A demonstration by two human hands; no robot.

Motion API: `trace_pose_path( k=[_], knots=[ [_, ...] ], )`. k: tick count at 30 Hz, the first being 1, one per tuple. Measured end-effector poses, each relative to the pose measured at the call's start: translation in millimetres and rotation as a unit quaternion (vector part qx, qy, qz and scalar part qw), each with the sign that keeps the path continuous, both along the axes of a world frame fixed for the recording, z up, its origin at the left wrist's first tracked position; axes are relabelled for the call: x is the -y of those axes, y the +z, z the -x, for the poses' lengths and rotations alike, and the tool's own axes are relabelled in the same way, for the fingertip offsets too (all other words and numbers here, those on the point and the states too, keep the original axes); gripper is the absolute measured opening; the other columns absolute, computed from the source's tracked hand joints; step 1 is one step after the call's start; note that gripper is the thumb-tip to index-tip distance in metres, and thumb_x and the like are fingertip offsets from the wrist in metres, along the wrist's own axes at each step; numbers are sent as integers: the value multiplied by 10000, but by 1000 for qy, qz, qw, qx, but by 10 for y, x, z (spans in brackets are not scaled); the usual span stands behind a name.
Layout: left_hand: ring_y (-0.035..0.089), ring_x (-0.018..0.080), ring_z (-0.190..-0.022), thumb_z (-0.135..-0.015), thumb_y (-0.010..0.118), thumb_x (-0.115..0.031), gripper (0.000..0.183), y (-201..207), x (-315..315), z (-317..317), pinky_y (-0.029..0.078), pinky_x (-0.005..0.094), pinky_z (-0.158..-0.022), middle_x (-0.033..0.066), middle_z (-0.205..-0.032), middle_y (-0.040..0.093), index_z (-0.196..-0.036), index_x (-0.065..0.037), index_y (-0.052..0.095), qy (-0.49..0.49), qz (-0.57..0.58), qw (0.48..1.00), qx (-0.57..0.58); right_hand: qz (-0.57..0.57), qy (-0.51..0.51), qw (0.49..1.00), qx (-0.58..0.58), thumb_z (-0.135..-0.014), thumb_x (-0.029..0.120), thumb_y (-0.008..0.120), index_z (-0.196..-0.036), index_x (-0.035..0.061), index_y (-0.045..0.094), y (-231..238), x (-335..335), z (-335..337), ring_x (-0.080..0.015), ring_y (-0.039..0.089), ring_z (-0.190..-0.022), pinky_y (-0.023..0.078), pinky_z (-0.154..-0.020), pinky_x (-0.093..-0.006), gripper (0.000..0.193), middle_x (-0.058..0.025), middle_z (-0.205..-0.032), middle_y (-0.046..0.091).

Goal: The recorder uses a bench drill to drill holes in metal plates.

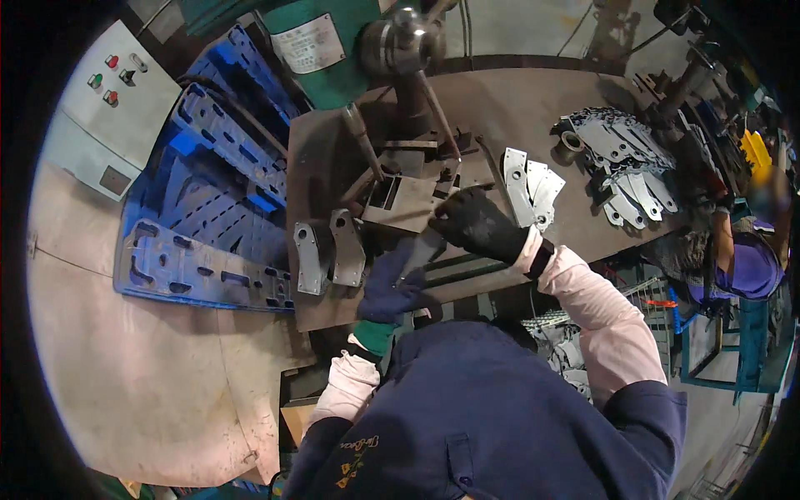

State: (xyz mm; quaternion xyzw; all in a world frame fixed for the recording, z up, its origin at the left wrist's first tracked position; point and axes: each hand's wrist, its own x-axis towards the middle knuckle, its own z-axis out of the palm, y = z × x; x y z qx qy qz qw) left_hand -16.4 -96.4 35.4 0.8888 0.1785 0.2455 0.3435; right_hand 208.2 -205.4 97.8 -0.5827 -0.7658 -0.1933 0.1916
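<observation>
Gloved fingers of the right hand (477,223) curl shut around one end of a flat metal blank (421,250) at the centre of the frame, while the left hand (385,287), in a blue glove just below it, closes on the blank's lower end. The piece slants between the two hands, just in front of the die fixture (408,196) of a green press (333,50) that fills the upper centre.

Two bent grey brackets (329,254) stand left of the hands on the steel workbench (500,108). A short fan of flat blanks (533,192) lies just right of the right hand; a larger heap of stamped plates (621,158) sits further toward the upper right. Blue plastic pallets (200,208) lean at the left, beneath a grey control box (112,108) with coloured buttons. Another worker (750,267) in purple bends at the right edge.

Handling such a blank well likely means keeping both grips firm at the ends, holding it level with the fixture's slot, and keeping fingertips clear of the die.
</observation>
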Motion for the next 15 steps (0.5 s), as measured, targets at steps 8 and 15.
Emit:
trace_pose_path(
  k=[8, 15],
  knots=[
    [557, 426, -1042, -850, 667, -413, 646, -242, -384, 146, 463, 490, -889, 273, -1113, 573, -1396, -137, 459, 149, -20, 986, -66, 80, 153, 649, -741, -1011, 370, 438, -1280, 26, 559, 1196, -239, 19, -169, 616, -976, 482, -864, -355, 454, -98, -1114, 650],
    [443, 452, -1240, -884, 626, -451, 648, -312, -558, -128, 376, 512, -1024, 283, -1336, 459, -1443, -203, 412, 156, -132, 974, -97, 216, 313, 393, -837, -984, 446, 450, -1333, 36, 474, 1900, -326, -47, -172, 579, -869, 468, -807, -365, 538, -51, -1022, 603]
  ],
)
